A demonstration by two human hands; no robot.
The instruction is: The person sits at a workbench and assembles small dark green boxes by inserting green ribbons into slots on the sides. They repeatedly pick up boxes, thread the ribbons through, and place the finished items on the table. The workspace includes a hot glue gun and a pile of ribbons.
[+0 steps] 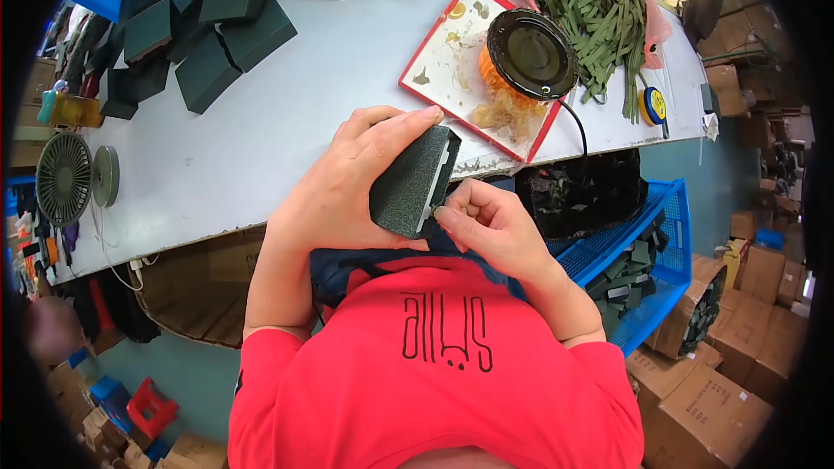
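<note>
A small dark green box with a crackled surface is tilted in my left hand, at the table's front edge. My left thumb and fingers are wrapped round its two ends. A pale strip runs along the box's right side. My right hand is closed in a pinch at the near right corner of that side. What lies between its fingertips is too small to make out.
Dark green boxes are piled at the far left of the white table. A red-edged board carries a round black-topped pot. Behind stands a pink bag of green ribbons. A fan sits left; a blue crate stands right.
</note>
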